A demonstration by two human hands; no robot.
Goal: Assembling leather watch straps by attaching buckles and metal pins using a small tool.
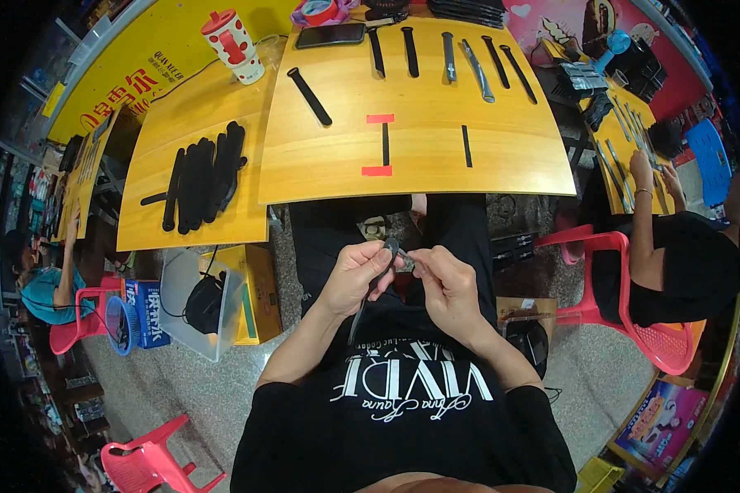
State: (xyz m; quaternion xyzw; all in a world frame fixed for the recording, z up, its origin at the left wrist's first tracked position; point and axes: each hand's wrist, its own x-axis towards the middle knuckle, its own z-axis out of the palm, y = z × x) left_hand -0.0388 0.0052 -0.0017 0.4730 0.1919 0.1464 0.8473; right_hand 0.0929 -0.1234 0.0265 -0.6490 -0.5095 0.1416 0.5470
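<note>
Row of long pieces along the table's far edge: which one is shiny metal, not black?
The silver strip, lying slanted, fourth from the left in that row, just right of the grey-tipped piece. It is bright bare metal; the other strips in the row are mostly black.

Slim dark grey tool [384, 267] held upright over lap.

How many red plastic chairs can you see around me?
3: one chair at right with a person seated, one at lower left, one at left, partly hidden behind a seated person. Others may be hidden.
</note>
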